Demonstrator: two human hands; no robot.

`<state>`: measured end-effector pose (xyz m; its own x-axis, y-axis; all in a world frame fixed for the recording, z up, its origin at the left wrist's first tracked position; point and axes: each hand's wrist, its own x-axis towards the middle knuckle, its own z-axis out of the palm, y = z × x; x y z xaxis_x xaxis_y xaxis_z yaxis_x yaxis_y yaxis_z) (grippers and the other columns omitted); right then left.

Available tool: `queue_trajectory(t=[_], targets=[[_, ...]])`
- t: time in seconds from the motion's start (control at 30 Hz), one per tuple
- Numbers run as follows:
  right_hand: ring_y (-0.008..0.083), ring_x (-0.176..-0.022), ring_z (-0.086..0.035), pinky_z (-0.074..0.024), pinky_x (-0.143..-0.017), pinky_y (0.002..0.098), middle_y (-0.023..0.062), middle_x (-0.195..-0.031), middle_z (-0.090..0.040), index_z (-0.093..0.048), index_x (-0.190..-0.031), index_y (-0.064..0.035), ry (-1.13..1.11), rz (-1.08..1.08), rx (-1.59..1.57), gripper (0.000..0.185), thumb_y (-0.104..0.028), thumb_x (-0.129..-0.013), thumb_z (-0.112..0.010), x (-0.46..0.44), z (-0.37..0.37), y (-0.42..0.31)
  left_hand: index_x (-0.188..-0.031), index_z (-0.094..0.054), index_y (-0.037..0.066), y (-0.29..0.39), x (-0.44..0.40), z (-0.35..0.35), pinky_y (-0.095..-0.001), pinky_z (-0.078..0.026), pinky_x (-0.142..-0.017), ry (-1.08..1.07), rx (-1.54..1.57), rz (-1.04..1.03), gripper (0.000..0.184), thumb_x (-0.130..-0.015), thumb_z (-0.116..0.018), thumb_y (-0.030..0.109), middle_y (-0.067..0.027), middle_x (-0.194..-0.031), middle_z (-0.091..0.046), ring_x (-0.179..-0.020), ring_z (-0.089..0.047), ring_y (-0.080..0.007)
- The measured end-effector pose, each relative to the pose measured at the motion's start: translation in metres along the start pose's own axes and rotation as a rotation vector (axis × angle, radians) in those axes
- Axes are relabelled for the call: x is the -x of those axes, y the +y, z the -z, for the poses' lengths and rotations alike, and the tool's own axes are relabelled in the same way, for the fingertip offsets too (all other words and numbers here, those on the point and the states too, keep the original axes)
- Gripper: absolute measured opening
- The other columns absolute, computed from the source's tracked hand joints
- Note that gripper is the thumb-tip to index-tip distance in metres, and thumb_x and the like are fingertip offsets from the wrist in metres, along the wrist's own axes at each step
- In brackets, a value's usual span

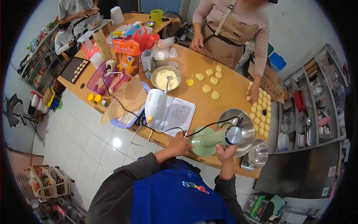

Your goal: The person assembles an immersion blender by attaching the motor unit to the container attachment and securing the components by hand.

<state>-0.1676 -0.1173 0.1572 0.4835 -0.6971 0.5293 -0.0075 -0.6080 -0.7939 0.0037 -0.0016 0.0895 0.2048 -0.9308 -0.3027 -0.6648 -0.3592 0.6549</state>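
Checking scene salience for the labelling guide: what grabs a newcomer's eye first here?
The rows of yellow dough balls at the right end of the table. Then the bright orange bag toward its far left, and the silver-topped bottle at the near edge, beside a large steel bowl.

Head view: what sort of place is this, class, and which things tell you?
Probably a small baking kitchen, judging by the rows of dough balls, the hand mixer and the tan apron.
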Motion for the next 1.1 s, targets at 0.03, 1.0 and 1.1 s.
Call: queue_trajectory(t=[0.03,1.0,1.1], targets=[[0.0253,-0.087,-0.06,-0.0476,-0.079,0.0344,0.0141,-0.097,-0.061,-0.056,-0.104,0.0031,-0.007,-0.021,-0.003,0.048,-0.027,-0.069,-0.068,-0.0004,0.0001,-0.0017,-0.142,-0.024,0.026,0.0003,-0.0005,0.0003,-0.0762,-0.017,-0.089,0.001,-0.001,-0.003,0.068,-0.084,-0.056,0.04,-0.0195,-0.138,-0.032,-0.128,-0.029,-0.0371],[0.0275,-0.09,-0.059,-0.0464,-0.081,0.0358,0.0171,-0.101,-0.061,-0.054,-0.108,0.0053,-0.02,0.109,0.049,0.046,-0.027,-0.076,-0.061,0.0006,0.0008,0.0053,-0.144,-0.019,0.025,-0.0031,-0.0013,-0.0025,-0.0769,-0.018,-0.085,0.024,-0.056,-0.044,0.072,-0.084,-0.057,0.039,-0.0217,-0.135,-0.034,-0.125,-0.032,-0.0385],[0.0226,-0.09,-0.058,-0.0465,-0.082,0.035,0.0163,-0.104,-0.06,-0.051,-0.11,0.0058,-0.066,0.099,0.001,0.046,-0.02,-0.074,-0.061,-0.0002,0.0027,0.0031,-0.143,-0.02,0.024,-0.0012,-0.0001,-0.001,-0.0764,-0.019,-0.085,0.02,-0.044,-0.039,0.072,-0.084,-0.057,0.038,-0.0222,-0.135,-0.034,-0.124,-0.033,-0.0387]])
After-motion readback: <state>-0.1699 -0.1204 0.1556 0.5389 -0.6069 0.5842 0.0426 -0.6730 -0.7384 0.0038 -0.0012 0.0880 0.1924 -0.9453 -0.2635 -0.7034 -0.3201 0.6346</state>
